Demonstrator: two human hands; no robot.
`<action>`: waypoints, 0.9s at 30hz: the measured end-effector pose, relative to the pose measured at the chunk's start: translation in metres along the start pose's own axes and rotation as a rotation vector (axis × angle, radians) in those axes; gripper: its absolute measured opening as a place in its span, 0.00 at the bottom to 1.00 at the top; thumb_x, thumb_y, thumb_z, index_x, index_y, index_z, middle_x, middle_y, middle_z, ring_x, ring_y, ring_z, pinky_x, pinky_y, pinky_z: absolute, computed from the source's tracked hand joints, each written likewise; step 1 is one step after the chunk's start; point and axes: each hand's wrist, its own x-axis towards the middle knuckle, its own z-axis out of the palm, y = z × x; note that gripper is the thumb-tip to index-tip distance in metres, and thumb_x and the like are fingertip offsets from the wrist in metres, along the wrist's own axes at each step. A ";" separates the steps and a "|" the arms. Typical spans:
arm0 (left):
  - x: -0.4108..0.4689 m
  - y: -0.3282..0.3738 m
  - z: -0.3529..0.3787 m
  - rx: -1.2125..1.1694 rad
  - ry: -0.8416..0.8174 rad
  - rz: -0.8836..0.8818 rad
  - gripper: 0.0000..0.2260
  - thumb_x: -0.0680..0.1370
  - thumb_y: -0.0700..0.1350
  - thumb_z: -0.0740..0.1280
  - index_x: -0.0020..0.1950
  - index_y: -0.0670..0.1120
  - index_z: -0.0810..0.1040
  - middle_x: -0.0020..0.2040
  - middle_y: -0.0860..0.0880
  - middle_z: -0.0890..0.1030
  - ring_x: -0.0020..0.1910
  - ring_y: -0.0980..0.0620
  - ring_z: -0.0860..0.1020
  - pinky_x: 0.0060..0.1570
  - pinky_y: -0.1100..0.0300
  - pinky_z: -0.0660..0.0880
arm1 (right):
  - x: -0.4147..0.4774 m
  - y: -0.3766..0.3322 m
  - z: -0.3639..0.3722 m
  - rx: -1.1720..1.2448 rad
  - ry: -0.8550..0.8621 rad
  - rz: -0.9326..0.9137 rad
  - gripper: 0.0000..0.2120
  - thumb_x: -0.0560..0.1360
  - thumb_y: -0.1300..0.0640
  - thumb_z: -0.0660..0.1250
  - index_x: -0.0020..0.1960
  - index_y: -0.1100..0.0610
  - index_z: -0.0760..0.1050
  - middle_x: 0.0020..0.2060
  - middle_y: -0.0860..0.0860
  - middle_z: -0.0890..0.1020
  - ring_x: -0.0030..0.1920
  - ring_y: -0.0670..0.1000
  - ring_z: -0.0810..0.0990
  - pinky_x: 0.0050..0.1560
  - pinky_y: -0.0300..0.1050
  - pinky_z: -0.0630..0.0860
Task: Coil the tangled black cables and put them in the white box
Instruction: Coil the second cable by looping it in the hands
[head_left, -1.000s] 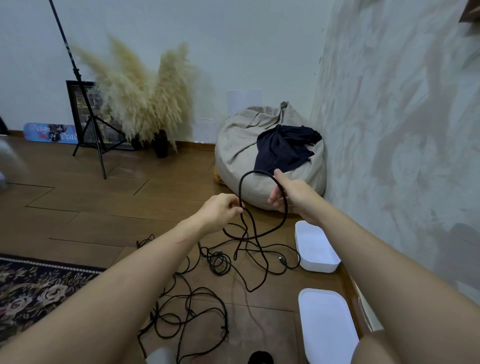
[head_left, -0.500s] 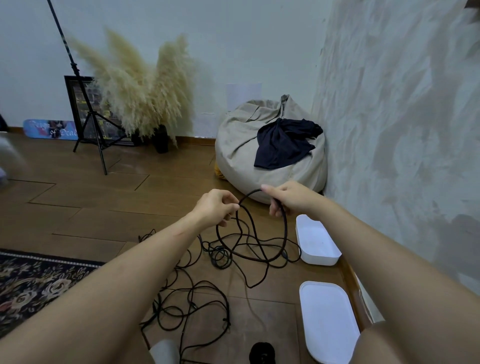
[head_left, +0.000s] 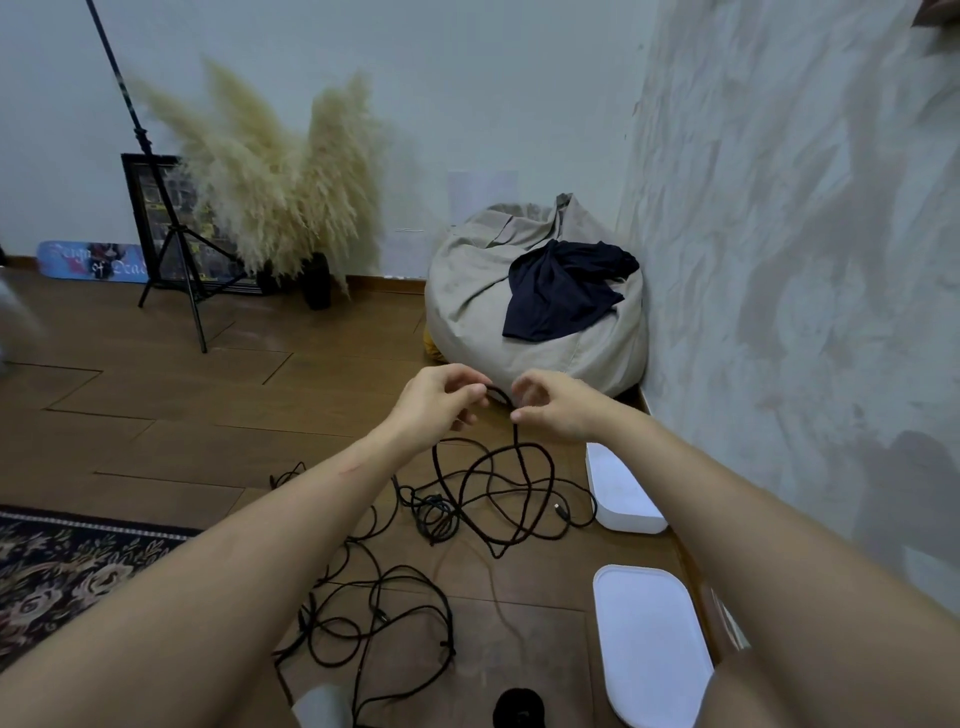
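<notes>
Tangled black cables (head_left: 483, 499) sprawl over the wooden floor in front of me, with more loops nearer me (head_left: 374, 618). My left hand (head_left: 441, 397) and my right hand (head_left: 550, 405) are raised close together above the tangle, each pinching a short arc of one black cable between them. From my right hand the cable hangs down into loose loops. The white box (head_left: 621, 491) sits open on the floor by the right wall. Its white lid (head_left: 649, 639) lies flat nearer me.
A beige beanbag (head_left: 488, 296) with a dark cloth (head_left: 561, 291) fills the corner behind my hands. Pampas grass (head_left: 275, 176), a black tripod stand (head_left: 171, 244) and a framed picture stand at the back left. A patterned rug (head_left: 67, 566) lies at left. The wall runs close on the right.
My hands have come together, shrinking the big raised loop to a small arc between them. More cable now hangs in loops below my right hand.
</notes>
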 end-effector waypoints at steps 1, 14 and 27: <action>0.000 0.004 0.001 -0.003 -0.006 0.036 0.07 0.83 0.44 0.66 0.56 0.51 0.84 0.44 0.52 0.86 0.39 0.52 0.83 0.44 0.55 0.81 | 0.002 0.000 0.002 0.008 -0.023 -0.016 0.18 0.79 0.48 0.70 0.68 0.48 0.75 0.60 0.48 0.80 0.61 0.48 0.79 0.63 0.48 0.75; -0.003 -0.027 -0.070 0.170 -0.169 -0.215 0.20 0.78 0.61 0.70 0.42 0.45 0.80 0.33 0.49 0.73 0.34 0.52 0.74 0.45 0.52 0.79 | -0.006 0.014 -0.044 0.132 0.336 -0.069 0.07 0.76 0.49 0.74 0.48 0.53 0.85 0.43 0.54 0.85 0.48 0.54 0.82 0.50 0.52 0.76; -0.004 0.022 -0.035 0.374 -0.109 0.170 0.08 0.83 0.55 0.64 0.56 0.56 0.81 0.42 0.53 0.85 0.44 0.56 0.82 0.48 0.56 0.77 | 0.000 -0.024 -0.013 0.155 0.204 -0.234 0.05 0.81 0.51 0.68 0.51 0.51 0.82 0.25 0.39 0.76 0.28 0.39 0.71 0.34 0.37 0.65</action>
